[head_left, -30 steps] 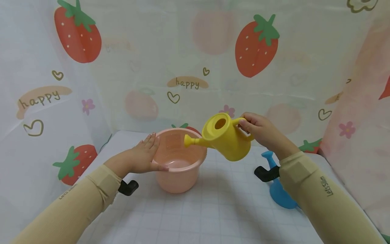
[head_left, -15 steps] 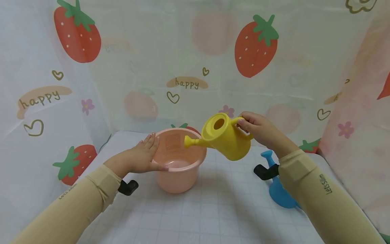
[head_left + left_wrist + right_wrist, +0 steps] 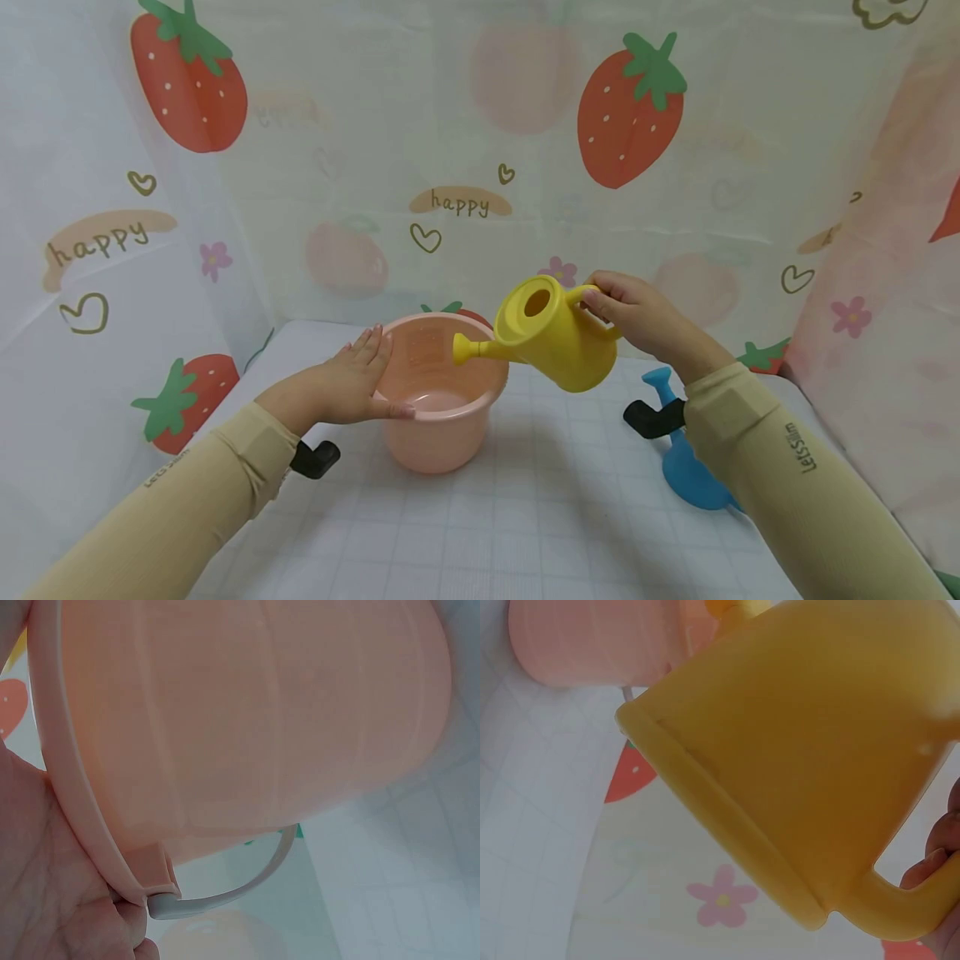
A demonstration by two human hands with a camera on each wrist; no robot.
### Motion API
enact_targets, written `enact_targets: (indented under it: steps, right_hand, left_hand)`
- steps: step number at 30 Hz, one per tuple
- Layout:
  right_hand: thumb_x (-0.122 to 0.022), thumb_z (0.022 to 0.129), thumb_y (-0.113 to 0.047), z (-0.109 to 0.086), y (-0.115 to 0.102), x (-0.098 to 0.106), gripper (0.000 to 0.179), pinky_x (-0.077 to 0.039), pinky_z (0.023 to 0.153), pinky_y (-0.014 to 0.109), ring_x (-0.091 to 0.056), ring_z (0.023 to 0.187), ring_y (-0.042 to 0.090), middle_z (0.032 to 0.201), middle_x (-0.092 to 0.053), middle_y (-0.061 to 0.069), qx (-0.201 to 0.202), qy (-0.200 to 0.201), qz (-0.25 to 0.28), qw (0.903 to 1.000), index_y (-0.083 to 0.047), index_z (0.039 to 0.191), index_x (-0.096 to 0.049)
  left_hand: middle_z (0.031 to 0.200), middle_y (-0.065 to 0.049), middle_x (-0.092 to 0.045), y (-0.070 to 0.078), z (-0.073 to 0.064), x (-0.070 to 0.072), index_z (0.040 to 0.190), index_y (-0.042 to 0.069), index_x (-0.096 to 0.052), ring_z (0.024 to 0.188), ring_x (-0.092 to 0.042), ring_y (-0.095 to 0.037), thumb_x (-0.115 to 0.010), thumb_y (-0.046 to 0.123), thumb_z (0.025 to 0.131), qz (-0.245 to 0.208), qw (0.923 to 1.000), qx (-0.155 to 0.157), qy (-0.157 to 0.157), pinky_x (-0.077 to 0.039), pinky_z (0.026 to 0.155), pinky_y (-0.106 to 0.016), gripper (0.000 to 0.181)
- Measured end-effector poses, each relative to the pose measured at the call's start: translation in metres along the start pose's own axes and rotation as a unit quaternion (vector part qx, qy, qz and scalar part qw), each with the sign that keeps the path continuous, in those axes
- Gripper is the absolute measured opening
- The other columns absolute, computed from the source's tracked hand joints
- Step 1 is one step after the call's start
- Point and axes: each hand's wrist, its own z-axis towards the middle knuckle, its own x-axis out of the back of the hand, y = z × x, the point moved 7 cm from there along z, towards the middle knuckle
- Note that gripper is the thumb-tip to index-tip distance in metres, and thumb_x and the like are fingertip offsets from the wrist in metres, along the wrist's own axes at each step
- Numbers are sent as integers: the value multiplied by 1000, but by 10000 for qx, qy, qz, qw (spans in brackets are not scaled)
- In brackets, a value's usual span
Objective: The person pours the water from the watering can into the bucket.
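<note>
In the head view a pink bucket stands upright on the table. My left hand rests on its left rim, fingers straight and thumb lying along the near edge. The left wrist view shows the palm against the rim, beside a grey bail handle. My right hand grips the handle of a yellow watering can, raised off the table and tilted left. Its spout head hangs over the bucket's opening. No water is visible leaving the spout.
A blue watering can stands on the table at the right, partly hidden behind the right forearm. The table has a white gridded cover. A strawberry-printed curtain surrounds the back and sides.
Both hands, the bucket and the yellow watering can keep almost the same places. The can's body has shifted very slightly left and up in the head view.
</note>
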Motion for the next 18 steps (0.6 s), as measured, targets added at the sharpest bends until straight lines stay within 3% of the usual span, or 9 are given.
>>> enact_targets:
  steps: [18]
  right_hand:
    - [-44, 95, -40, 3, -4, 1, 35, -45, 80, 39, -46, 94, 27, 94, -51, 11, -32, -40, -129, 9999, -8, 99, -55]
  left_hand:
    - [149, -25, 10, 0, 1, 0, 143, -6, 1, 137, 6, -38, -39, 83, 69, 6, 10000, 36, -60, -7, 109, -53, 123]
